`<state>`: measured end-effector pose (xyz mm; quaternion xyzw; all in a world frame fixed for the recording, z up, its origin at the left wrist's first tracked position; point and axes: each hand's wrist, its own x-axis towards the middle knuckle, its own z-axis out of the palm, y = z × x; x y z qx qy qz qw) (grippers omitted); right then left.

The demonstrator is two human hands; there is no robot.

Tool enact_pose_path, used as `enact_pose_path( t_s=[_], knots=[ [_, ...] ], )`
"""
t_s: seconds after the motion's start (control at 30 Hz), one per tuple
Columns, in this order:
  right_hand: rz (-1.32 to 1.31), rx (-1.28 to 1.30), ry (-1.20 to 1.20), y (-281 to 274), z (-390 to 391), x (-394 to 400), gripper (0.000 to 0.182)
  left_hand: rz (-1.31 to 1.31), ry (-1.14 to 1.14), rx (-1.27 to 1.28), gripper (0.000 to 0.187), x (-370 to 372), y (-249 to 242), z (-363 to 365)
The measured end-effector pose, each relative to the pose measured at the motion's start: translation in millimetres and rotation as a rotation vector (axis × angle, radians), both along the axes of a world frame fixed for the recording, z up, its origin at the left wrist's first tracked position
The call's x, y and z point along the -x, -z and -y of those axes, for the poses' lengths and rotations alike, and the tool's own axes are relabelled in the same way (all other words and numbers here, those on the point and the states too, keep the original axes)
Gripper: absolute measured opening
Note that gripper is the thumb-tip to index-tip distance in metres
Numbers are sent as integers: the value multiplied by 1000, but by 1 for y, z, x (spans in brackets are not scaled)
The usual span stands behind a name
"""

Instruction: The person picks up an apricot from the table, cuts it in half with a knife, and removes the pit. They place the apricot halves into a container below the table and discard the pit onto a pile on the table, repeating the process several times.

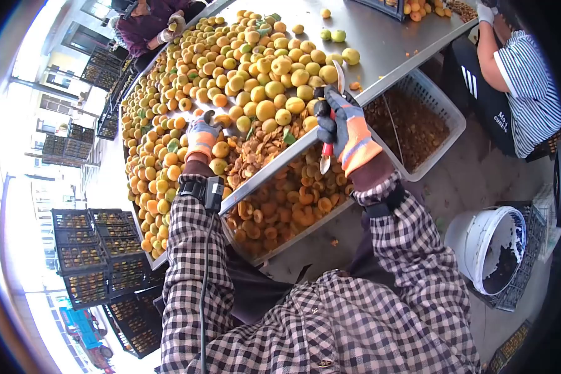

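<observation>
My left hand [204, 136], in an orange and grey glove, reaches into a heap of apricots [265, 111] on the metal table. Its fingers are apart and touch or nearly touch fruit; no apricot is clearly gripped. My right hand [353, 132], gloved in orange and dark grey, is closed around a knife [340, 76] over the table's front edge. The curved blade points up and away, and a red handle with a metal end shows below my fingers. Between my hands lies a pile of brownish cut scraps [257, 153].
Halved apricots [293, 209] fill a bin under the table edge. A white crate [445, 134] of brown scraps stands right, beside a person in a striped shirt [530, 81]. Another person [146, 28] works far left. A white bucket [480, 249] and stacked black crates [84, 249] stand on the floor.
</observation>
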<state>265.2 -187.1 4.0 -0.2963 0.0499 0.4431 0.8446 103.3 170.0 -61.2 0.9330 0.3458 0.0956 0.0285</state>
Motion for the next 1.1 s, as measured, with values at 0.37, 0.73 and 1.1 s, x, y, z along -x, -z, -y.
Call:
enact_pose_path(
  t_s=[0.37,0.73,1.1],
  knots=[
    [102,102,-175,-7,-8,12,17,488,120,326,40,-1,-2,17],
    [685,218,-361,23,-40,92,33,834,301,1333,50,72,-82,176],
    [1589,267,-285,36,-34,109,38,893,251,1330,55,95,-79,171]
  ],
)
